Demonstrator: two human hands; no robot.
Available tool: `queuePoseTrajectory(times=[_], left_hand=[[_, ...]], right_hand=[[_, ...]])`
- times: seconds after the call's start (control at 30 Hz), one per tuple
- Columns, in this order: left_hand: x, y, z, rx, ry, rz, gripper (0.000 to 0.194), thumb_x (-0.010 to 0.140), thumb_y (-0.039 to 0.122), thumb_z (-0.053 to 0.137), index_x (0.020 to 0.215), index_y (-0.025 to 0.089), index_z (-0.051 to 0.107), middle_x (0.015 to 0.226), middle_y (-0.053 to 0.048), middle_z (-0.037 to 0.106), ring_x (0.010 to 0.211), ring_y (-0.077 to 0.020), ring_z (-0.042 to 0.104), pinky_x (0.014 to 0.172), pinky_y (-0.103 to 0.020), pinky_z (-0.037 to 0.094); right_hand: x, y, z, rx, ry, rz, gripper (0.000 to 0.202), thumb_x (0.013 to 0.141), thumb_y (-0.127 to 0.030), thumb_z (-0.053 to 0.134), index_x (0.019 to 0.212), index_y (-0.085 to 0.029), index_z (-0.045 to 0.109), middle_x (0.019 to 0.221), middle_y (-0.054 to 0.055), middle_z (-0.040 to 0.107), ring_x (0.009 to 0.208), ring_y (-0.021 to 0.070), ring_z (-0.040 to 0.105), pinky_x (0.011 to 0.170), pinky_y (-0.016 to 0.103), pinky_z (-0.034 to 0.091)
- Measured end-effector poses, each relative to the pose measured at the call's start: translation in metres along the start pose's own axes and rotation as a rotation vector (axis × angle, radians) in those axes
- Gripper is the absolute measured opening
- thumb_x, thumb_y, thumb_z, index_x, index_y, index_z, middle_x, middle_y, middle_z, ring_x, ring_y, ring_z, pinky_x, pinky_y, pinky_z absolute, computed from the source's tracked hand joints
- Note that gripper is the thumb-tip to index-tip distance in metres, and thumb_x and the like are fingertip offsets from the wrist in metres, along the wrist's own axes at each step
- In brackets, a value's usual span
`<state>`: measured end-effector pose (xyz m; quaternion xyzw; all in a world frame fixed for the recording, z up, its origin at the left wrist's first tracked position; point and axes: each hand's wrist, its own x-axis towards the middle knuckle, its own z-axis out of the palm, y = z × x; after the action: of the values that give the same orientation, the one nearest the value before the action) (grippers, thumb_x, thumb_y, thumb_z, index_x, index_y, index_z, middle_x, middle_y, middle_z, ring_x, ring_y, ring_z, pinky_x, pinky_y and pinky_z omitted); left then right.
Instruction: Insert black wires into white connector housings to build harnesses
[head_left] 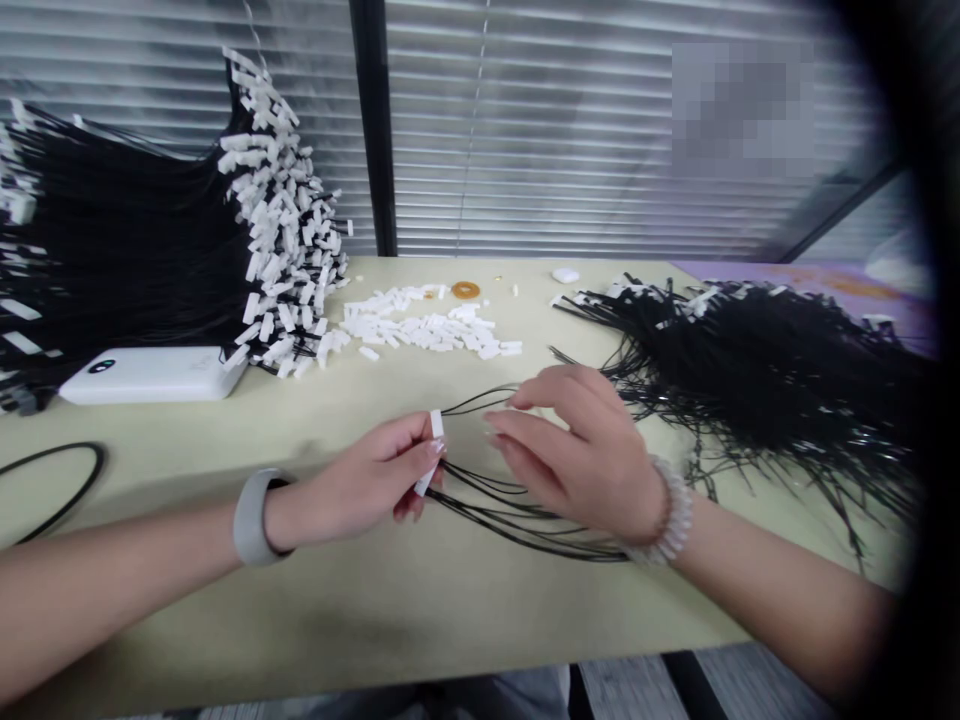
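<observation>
While the left hand (352, 480) pinches white connectors (437, 424), black wires (517, 520) stretch rightward; the right hand (585, 450), nearer their far stretch, hovers half-curled, its grip unclear.

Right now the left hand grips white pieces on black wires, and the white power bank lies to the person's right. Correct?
No: the head view shows the white power bank lying to the person's left. The left hand does grip white pieces on black wires.
</observation>
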<state>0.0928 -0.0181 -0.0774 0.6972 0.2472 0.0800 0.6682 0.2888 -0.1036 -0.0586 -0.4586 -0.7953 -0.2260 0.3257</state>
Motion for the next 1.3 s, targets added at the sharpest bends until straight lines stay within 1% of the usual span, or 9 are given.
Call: queuePoseTrajectory(times=[0.07,0.13,0.23,0.43,0.6,0.77,1.07,1.2,1.3], left_hand=[[0.001,-0.003,0.0,-0.056,0.027,0.015,0.023,0.09,0.039,0.037,0.082,0.017,0.042,0.071,0.003,0.048,0.05,-0.0048,0.047,0.047,-0.018,0.04],[0.002,-0.005,0.0,-0.082,0.029,0.034,0.023,0.09,0.038,0.039,0.08,0.017,0.042,0.07,0.003,0.048,0.051,-0.0058,0.048,0.049,-0.02,0.043],[0.003,-0.006,0.0,-0.072,0.025,0.047,0.023,0.09,0.037,0.039,0.08,0.017,0.042,0.071,0.003,0.048,0.053,-0.0066,0.05,0.05,-0.021,0.045],[0.001,-0.005,0.002,-0.01,0.011,0.047,0.021,0.09,0.036,0.037,0.08,0.018,0.042,0.074,0.003,0.049,0.054,-0.0062,0.049,0.05,-0.021,0.045],[-0.001,-0.002,0.003,0.018,-0.001,0.06,0.022,0.09,0.035,0.037,0.078,0.017,0.041,0.073,0.003,0.047,0.054,-0.0065,0.049,0.051,-0.02,0.045],[-0.001,-0.001,0.003,0.072,0.004,0.068,0.022,0.09,0.035,0.037,0.078,0.017,0.041,0.068,0.003,0.047,0.053,-0.0066,0.049,0.05,-0.019,0.045],[0.0,-0.001,0.004,0.1,0.012,0.065,0.021,0.09,0.034,0.036,0.079,0.017,0.042,0.069,0.003,0.047,0.054,-0.0072,0.049,0.051,-0.021,0.046],[0.0,0.001,0.004,0.068,0.031,0.036,0.02,0.09,0.033,0.035,0.079,0.018,0.04,0.072,0.003,0.048,0.054,-0.0067,0.049,0.051,-0.02,0.046],[0.001,0.001,0.003,0.05,0.037,0.013,0.019,0.091,0.032,0.034,0.078,0.018,0.039,0.073,0.003,0.048,0.053,-0.006,0.049,0.05,-0.02,0.046]], right_hand=[[0.0,-0.003,-0.005,0.141,-0.102,0.08,0.006,0.078,-0.017,0.055,0.076,-0.015,0.061,0.07,0.004,0.053,0.069,0.0132,0.046,0.065,0.028,0.038],[-0.001,-0.007,-0.008,0.281,-0.274,0.143,0.011,0.08,-0.018,0.052,0.072,-0.015,0.059,0.062,0.001,0.049,0.062,0.0108,0.043,0.06,0.025,0.035],[-0.002,-0.01,-0.006,0.373,-0.471,0.197,0.016,0.082,-0.018,0.047,0.07,-0.016,0.058,0.06,-0.001,0.048,0.061,0.0096,0.043,0.058,0.024,0.032],[0.002,-0.011,-0.003,0.449,-0.63,0.312,0.022,0.086,-0.021,0.042,0.067,-0.015,0.052,0.059,-0.003,0.049,0.057,0.0067,0.041,0.056,0.021,0.029],[0.003,-0.009,-0.004,0.545,-0.71,0.372,0.033,0.089,-0.027,0.038,0.059,-0.015,0.042,0.048,-0.006,0.036,0.047,0.004,0.032,0.05,0.019,0.025],[0.001,-0.01,-0.002,0.55,-0.699,0.354,0.034,0.089,-0.025,0.04,0.057,-0.014,0.041,0.047,-0.006,0.036,0.046,0.0034,0.03,0.049,0.018,0.024],[-0.004,-0.017,0.004,0.304,-0.579,0.246,0.019,0.083,-0.019,0.045,0.069,-0.016,0.058,0.06,-0.001,0.053,0.058,0.008,0.046,0.057,0.021,0.033],[0.0,0.001,-0.007,0.099,-0.49,0.223,0.014,0.079,-0.019,0.05,0.072,-0.019,0.063,0.064,0.0,0.055,0.061,0.0105,0.049,0.056,0.023,0.035],[-0.001,0.028,-0.018,0.033,-0.289,0.367,0.011,0.077,-0.021,0.056,0.077,-0.021,0.066,0.053,-0.003,0.054,0.048,0.0079,0.046,0.052,0.023,0.037]])
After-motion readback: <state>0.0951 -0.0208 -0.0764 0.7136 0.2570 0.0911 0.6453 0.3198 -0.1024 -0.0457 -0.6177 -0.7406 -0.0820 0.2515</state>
